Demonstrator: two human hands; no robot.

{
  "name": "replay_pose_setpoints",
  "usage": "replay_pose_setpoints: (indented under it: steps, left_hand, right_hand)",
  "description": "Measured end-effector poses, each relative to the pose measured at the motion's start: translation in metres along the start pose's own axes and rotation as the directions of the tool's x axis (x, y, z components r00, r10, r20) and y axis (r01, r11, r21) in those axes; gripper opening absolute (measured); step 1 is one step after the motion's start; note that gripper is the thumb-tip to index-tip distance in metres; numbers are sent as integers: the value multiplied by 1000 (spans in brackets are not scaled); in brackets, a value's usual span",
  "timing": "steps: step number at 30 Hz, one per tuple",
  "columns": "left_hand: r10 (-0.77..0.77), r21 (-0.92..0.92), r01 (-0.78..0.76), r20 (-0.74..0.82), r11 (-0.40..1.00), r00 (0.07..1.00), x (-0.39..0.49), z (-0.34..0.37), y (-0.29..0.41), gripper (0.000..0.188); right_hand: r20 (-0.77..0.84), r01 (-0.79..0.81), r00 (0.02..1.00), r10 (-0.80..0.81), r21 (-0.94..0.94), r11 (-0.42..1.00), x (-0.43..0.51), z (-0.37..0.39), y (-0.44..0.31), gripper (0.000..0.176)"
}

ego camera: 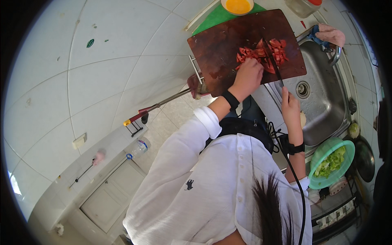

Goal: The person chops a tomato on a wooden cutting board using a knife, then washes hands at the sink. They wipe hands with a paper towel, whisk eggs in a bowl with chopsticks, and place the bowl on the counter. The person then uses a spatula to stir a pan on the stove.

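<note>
Chopped red tomato (278, 50) lies in two clusters on a dark brown cutting board (214, 55). My right hand (290, 105) grips the handle of a kitchen knife (271, 56), whose dark blade crosses the tomato between the clusters. Beside the blade, my left hand (249, 75) has its fingers curled down onto the tomato pieces at the left; the fingertips are partly hidden. Larger tomato slices rest against both sides of the blade.
A bowl of yellow-orange liquid (237, 6) stands beyond the board on a green mat (208, 23). To the right is a steel sink (324, 107) with a faucet (336, 56). A green basin (315, 180) holds chopped leafy greens (332, 163). A black cable (295, 176) hangs near my right arm.
</note>
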State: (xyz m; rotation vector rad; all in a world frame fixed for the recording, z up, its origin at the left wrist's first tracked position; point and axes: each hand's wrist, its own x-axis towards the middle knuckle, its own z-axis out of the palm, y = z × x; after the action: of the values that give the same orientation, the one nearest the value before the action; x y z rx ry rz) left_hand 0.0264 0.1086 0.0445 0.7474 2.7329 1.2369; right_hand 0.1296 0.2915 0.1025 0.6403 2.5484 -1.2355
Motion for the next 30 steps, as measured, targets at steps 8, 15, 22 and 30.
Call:
replay_pose_setpoints:
  steps: [8, 15, 22, 30]
  left_hand:
    - [9, 76, -20, 137, 997, 991, -21, 22, 11, 31]
    - [0, 103, -7, 62, 995, 998, -23, 23, 15, 49]
    - [-91, 9, 91, 20, 996, 996, -29, 4, 13, 42]
    - [-186, -40, 183, -89, 982, 979, -34, -23, 7, 33]
  right_hand:
    - [-40, -26, 999, 19, -161, 987, 10, 43, 47, 55]
    - [13, -20, 1000, 18, 196, 980, 37, 35, 42, 60]
    - [21, -3, 1000, 2, 42, 999, 19, 9, -4, 61]
    - [-46, -29, 999, 27, -51, 998, 42, 61, 12, 66]
